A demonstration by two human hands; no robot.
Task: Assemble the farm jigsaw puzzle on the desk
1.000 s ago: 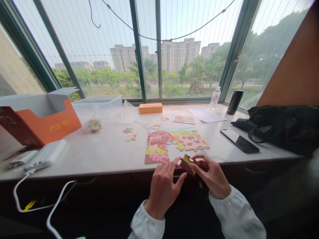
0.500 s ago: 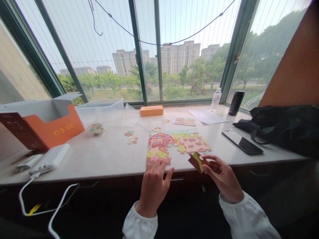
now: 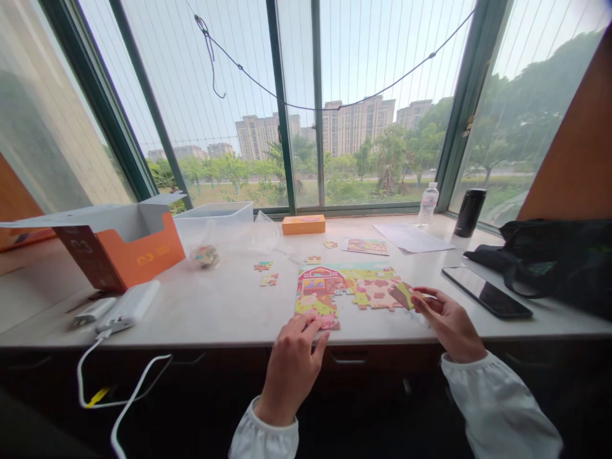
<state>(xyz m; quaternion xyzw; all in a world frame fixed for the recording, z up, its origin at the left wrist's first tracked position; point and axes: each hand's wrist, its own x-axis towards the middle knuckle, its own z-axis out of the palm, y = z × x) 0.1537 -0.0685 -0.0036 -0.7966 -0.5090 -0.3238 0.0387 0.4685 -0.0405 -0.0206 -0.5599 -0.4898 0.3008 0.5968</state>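
A partly joined jigsaw puzzle [image 3: 319, 282] with a red barn and a spotted cow pattern lies near the table's front edge. My left hand [image 3: 297, 357] rests its fingertips on the puzzle's lower left corner, fingers apart. Pinched in my right hand [image 3: 447, 322] is a brown and green puzzle piece [image 3: 404, 295], held at the right edge of the joined part and overlapping it in view; whether it touches, I cannot tell. Loose pieces lie left of the puzzle, among them a puzzle piece [image 3: 269, 279]. Behind it is a small picture card [image 3: 366, 246].
An orange box [image 3: 153, 252], a clear plastic bin [image 3: 215, 220] and a white power adapter [image 3: 129, 309] stand at the left. To the right are a phone [image 3: 486, 292], a black bag [image 3: 564, 261], a black tumbler [image 3: 470, 213] and a water bottle [image 3: 428, 204].
My right hand has carried the puzzle piece up and right to the joined puzzle's right edge. My left hand stays at the lower left corner. The camera view has shifted slightly.
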